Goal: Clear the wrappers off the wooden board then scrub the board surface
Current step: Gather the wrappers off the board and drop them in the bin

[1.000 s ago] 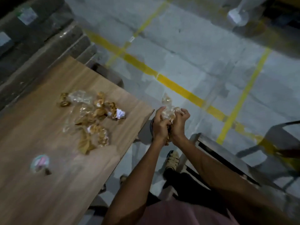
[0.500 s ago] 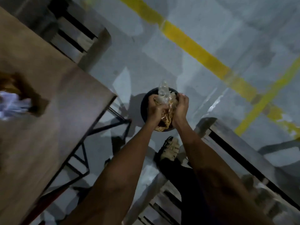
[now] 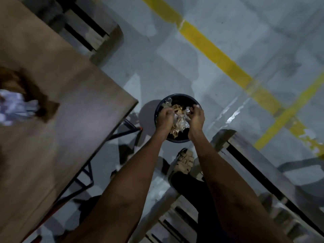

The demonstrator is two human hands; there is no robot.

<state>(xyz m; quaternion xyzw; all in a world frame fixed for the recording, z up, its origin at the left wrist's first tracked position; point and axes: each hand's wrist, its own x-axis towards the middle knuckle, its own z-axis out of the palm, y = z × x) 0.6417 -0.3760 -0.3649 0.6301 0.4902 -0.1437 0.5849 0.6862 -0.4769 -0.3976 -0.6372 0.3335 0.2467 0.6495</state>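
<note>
Left hand (image 3: 166,118) and right hand (image 3: 196,118) together clutch a wad of wrappers (image 3: 179,122) over the bin (image 3: 158,109) on the floor. Blurred wrappers remain on the board (image 3: 84,109); clearing looks part done, scrubbing unstarted.

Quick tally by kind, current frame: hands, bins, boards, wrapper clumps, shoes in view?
Hands: 2, left hand and right hand
Bins: 1, black bin
Boards: 1, wooden board
Wrapper clumps: 2, held bundle, blurred pile
Shoes: 1, sandal
Total: 7
</note>
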